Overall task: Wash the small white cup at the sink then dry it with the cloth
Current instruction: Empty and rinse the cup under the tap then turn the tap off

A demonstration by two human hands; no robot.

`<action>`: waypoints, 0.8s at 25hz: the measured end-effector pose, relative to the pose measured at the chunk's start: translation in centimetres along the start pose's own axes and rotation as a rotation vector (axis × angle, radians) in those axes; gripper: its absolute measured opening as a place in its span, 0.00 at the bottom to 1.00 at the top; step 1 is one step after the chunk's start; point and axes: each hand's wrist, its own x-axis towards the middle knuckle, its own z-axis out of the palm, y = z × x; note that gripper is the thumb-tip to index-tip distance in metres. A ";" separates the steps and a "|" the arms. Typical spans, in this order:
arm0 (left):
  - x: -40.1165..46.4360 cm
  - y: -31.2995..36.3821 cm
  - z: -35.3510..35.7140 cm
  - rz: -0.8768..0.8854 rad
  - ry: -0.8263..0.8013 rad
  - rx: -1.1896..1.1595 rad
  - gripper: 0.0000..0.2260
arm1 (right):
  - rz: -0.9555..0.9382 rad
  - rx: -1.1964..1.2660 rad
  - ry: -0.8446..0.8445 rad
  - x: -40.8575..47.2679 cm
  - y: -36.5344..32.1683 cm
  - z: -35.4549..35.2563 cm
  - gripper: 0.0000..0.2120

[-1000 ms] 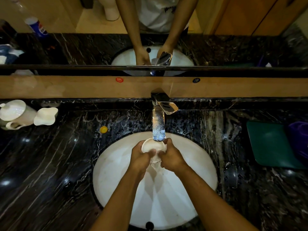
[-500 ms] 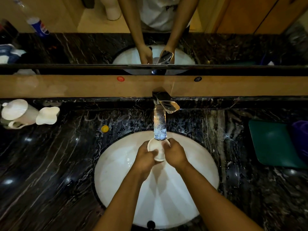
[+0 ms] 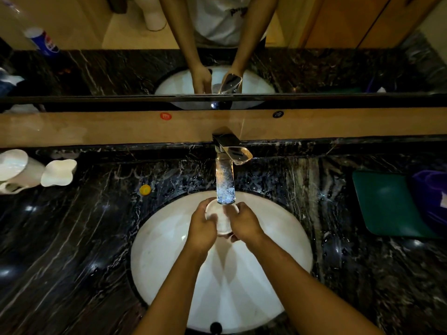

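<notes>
Both hands, the left hand [image 3: 202, 228] and the right hand [image 3: 244, 223], are clasping the small white cup [image 3: 221, 220] under the running faucet [image 3: 226, 165] above the sink [image 3: 157, 262], so the washing is going on, and drying will be needing the cloth [image 3: 430, 187] from the counter [image 3: 72, 250].

Both hands cover the sides and base of the small white cup [image 3: 221, 217]. The white jug [image 3: 17, 171] at the surface's left edge and the purple cloth [image 3: 433, 197] at its right edge are cut off.
</notes>
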 end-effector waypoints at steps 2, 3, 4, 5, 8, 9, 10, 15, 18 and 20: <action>0.0 -0.5 -0.3 -0.045 0.002 -0.080 0.20 | -0.036 -0.111 -0.021 0.3 -0.1 -0.3 0.12; 0.0 -0.7 -0.3 -0.066 0.065 -0.133 0.17 | -0.077 -0.143 -0.007 0.2 0.0 -0.2 0.09; 0.0 -0.9 0.0 -0.083 0.149 -0.180 0.12 | -0.121 -0.149 0.019 0.1 0.0 -0.1 0.07; 0.1 -1.1 0.5 -0.103 0.216 -0.219 0.07 | -0.157 -0.137 0.049 -0.2 0.1 0.1 0.07; 0.4 -1.2 2.1 -0.201 0.251 -0.374 0.04 | -0.215 -0.128 0.122 -1.1 0.5 1.1 0.13; 0.6 -1.2 2.5 -0.240 0.223 -0.405 0.06 | -0.223 -0.133 0.141 -1.3 0.7 1.2 0.15; 0.6 -1.1 2.7 -0.268 0.183 -0.404 0.07 | -0.228 -0.135 0.166 -1.4 0.9 1.2 0.17; 0.1 -0.1 1.1 -0.119 0.044 -0.058 0.14 | -0.144 -0.099 0.198 0.0 1.9 -0.1 0.09; -0.2 0.0 -0.6 0.014 0.049 0.161 0.12 | -0.159 -0.281 0.114 0.8 2.1 -0.3 0.15; -0.1 0.3 -1.4 0.052 0.095 0.254 0.09 | -0.217 -0.447 0.082 0.9 1.9 0.1 0.20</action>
